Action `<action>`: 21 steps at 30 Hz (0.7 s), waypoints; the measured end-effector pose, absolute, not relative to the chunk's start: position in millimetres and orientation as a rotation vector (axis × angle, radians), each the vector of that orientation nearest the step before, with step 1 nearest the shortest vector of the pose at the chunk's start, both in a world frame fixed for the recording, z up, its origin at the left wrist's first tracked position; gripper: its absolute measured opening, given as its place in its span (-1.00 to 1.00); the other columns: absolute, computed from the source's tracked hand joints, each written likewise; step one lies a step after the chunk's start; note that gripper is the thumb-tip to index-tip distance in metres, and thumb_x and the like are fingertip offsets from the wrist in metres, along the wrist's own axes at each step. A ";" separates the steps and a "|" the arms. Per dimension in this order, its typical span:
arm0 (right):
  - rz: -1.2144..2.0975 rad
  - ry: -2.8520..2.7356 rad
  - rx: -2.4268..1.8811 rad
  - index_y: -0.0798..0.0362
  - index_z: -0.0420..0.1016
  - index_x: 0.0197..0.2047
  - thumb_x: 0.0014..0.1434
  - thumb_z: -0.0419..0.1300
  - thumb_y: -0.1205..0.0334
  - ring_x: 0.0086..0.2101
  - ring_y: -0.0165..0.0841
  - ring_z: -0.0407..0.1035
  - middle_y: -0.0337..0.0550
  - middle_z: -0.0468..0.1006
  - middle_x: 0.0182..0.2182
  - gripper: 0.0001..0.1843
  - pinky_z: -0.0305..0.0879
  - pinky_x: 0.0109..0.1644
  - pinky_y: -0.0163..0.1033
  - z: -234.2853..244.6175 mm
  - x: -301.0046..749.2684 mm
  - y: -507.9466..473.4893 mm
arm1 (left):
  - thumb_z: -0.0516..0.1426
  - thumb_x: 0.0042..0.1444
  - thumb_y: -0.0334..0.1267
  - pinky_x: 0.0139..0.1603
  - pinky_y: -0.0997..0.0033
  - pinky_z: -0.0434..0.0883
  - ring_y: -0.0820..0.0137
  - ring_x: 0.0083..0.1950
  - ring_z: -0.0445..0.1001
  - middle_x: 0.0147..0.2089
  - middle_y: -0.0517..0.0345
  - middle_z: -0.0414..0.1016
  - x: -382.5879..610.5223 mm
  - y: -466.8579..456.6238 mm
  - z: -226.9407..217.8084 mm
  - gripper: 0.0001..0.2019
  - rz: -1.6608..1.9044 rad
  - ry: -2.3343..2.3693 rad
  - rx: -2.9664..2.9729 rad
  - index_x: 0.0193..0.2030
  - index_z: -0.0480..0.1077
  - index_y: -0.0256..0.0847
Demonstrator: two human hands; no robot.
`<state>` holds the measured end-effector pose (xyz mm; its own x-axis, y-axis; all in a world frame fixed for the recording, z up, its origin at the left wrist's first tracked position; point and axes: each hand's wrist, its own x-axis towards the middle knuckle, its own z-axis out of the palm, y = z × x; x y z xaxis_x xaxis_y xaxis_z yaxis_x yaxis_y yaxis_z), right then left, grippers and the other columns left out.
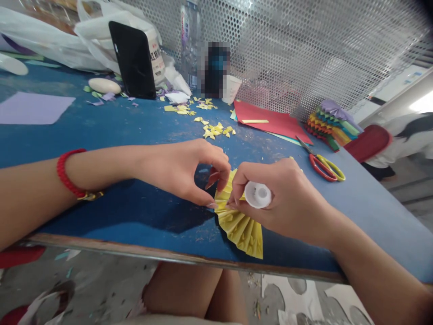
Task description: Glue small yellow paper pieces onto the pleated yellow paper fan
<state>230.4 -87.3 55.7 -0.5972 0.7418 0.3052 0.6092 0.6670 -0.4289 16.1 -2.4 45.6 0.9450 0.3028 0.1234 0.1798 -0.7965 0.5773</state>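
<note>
The pleated yellow paper fan [241,228] lies near the front edge of the blue worktable [101,135]; the left hand [179,171], a red bracelet [66,169] at its wrist, pinches the fan's narrow end between thumb and fingers; the right hand [280,198] grips a white glue stick [257,195] against the fan; scissors [323,166] with red and yellow handles lie just beyond it; yellow paper scraps [214,131] lie farther back.

The left forearm [37,198] and right forearm [368,271] reach inward from opposite sides; the left hand [177,174] and right hand [282,201] curl, fingers close together.
</note>
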 end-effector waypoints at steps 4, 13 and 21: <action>0.416 -2.402 -1.057 0.04 0.46 -0.40 -0.02 0.25 0.58 -0.55 -0.57 0.32 -0.44 0.60 -0.48 -0.77 0.05 -0.43 -0.39 53.0 228.6 -88.0 | 0.32 0.08 -0.41 -0.12 0.39 0.36 0.42 -0.24 0.38 -0.32 0.19 0.46 16.2 -3.1 46.2 -0.92 0.295 0.289 2.500 -0.28 0.53 -0.24; 0.367 -2.430 -1.076 0.05 0.46 -0.40 -0.05 0.25 0.61 -0.58 -0.59 0.29 -0.47 0.57 -0.52 -0.75 0.00 -0.44 -0.37 52.3 229.4 -85.2 | 0.32 -0.06 -0.59 -0.12 0.50 0.32 0.50 -0.24 0.36 -0.35 0.24 0.44 16.5 -6.3 44.7 -0.84 0.351 0.242 2.503 -0.34 0.52 -0.33; 0.242 -2.501 -1.070 0.05 0.47 -0.34 -0.01 0.30 0.56 -0.57 -0.57 0.28 -0.45 0.55 -0.51 -0.76 -0.12 -0.46 -0.30 53.7 228.9 -84.1 | 0.29 0.03 -0.43 -0.13 0.45 0.32 0.45 -0.26 0.38 -0.37 0.24 0.49 20.2 -2.8 39.1 -0.93 0.362 0.213 2.539 -0.32 0.54 -0.23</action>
<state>228.9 -84.1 53.7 -0.6226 0.7231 0.2992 0.6524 0.6907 -0.3119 20.2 -2.8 39.1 0.9509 0.2263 0.2112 0.0750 -0.8303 0.5522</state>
